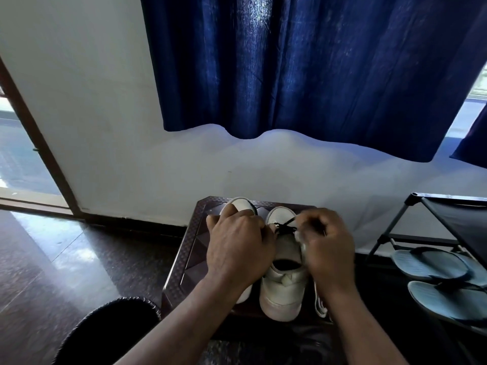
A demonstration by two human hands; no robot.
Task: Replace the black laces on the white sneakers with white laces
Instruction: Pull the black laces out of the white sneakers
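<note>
Two white sneakers stand side by side on a dark brown stool (pixel 192 248), toes pointing away from me. The right sneaker (pixel 283 285) still carries a black lace (pixel 286 228) across its upper eyelets. My left hand (pixel 237 248) lies over the left sneaker (pixel 241 204), hiding most of it, with its fingertips at the black lace. My right hand (pixel 326 248) pinches a strand of the black lace near the sneaker's right side. White laces (pixel 320 305) lie on the stool beside the right sneaker's heel.
A black shoe rack (pixel 448 214) stands to the right with light blue flip-flops (pixel 432 264) on its lower shelf. A round black object (pixel 113 327) sits at lower left on the glossy dark floor. A blue curtain (pixel 316 69) hangs on the wall behind.
</note>
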